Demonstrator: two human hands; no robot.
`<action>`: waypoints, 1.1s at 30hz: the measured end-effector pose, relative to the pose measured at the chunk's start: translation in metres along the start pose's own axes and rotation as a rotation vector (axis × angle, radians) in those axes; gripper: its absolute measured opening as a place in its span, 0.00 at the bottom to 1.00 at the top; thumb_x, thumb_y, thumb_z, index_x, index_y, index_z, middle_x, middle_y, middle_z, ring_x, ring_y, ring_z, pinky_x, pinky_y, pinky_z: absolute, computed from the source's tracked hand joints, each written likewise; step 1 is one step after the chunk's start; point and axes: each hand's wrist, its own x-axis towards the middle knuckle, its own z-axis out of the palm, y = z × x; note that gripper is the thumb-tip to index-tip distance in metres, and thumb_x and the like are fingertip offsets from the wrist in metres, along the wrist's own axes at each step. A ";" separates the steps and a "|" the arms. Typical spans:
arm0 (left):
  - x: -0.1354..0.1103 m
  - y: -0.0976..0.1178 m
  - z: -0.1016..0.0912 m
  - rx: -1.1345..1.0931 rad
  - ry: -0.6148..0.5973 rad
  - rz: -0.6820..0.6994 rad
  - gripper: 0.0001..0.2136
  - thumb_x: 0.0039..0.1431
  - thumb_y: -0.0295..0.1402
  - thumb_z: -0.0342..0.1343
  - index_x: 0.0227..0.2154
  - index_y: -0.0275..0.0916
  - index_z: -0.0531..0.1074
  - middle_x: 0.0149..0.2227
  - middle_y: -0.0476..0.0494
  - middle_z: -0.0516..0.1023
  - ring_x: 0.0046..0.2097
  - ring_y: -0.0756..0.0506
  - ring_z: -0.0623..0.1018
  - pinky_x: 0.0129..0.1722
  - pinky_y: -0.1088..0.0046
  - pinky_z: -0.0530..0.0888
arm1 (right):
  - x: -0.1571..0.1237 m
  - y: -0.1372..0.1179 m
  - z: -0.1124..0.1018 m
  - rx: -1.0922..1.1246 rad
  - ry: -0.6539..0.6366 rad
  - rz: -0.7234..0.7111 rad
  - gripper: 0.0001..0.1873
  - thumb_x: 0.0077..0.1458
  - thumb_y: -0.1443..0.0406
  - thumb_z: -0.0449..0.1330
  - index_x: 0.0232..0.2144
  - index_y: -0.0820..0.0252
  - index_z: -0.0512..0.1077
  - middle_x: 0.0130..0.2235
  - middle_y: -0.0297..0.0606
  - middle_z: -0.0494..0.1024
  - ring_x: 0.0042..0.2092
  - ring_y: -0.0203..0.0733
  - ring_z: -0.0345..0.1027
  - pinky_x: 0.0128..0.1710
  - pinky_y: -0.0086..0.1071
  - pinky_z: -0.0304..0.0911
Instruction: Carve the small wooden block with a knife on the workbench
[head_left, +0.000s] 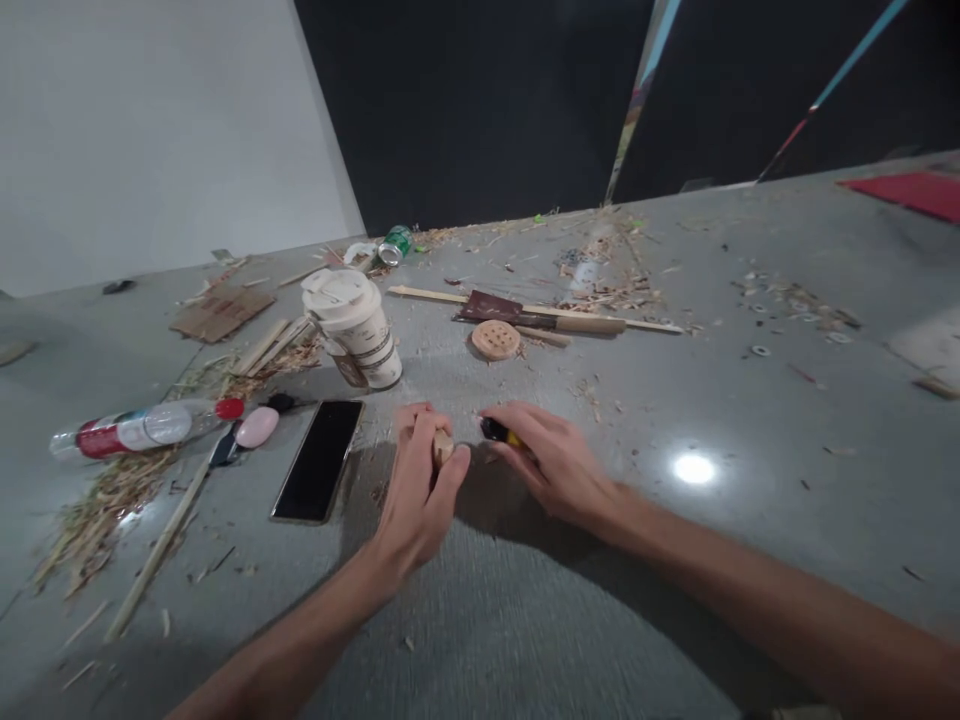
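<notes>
At the centre of the frame, the left hand is clamped around a small wooden piece, while the right hand, just to its right, grips a black-and-yellow tool whose tip points left toward the wood.

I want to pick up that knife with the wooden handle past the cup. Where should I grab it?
Hold the knife by its round wooden handle, the end pointing right, and reach in from that side. The flat dark blade is at the left end, beside the round wooden disc, so keeping right probably keeps fingers off it.
</notes>
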 end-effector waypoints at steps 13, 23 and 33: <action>0.009 0.006 -0.002 0.009 -0.047 0.006 0.06 0.73 0.37 0.52 0.41 0.43 0.70 0.39 0.46 0.74 0.40 0.43 0.74 0.43 0.62 0.73 | -0.002 0.009 0.001 -0.029 -0.012 -0.001 0.12 0.79 0.59 0.53 0.57 0.57 0.70 0.42 0.41 0.85 0.37 0.41 0.78 0.38 0.33 0.68; 0.010 0.010 0.001 0.065 -0.187 -0.049 0.25 0.56 0.55 0.72 0.40 0.45 0.67 0.36 0.51 0.70 0.37 0.43 0.73 0.38 0.64 0.70 | -0.007 -0.003 -0.011 -0.066 -0.080 -0.299 0.13 0.78 0.62 0.48 0.57 0.57 0.67 0.41 0.39 0.82 0.37 0.43 0.75 0.36 0.35 0.67; 0.008 0.006 0.001 0.110 -0.168 0.063 0.24 0.62 0.56 0.69 0.40 0.46 0.66 0.36 0.50 0.71 0.38 0.42 0.73 0.38 0.64 0.70 | -0.005 -0.004 -0.017 -0.166 -0.106 -0.421 0.12 0.77 0.67 0.51 0.59 0.60 0.67 0.40 0.39 0.82 0.37 0.42 0.76 0.36 0.37 0.67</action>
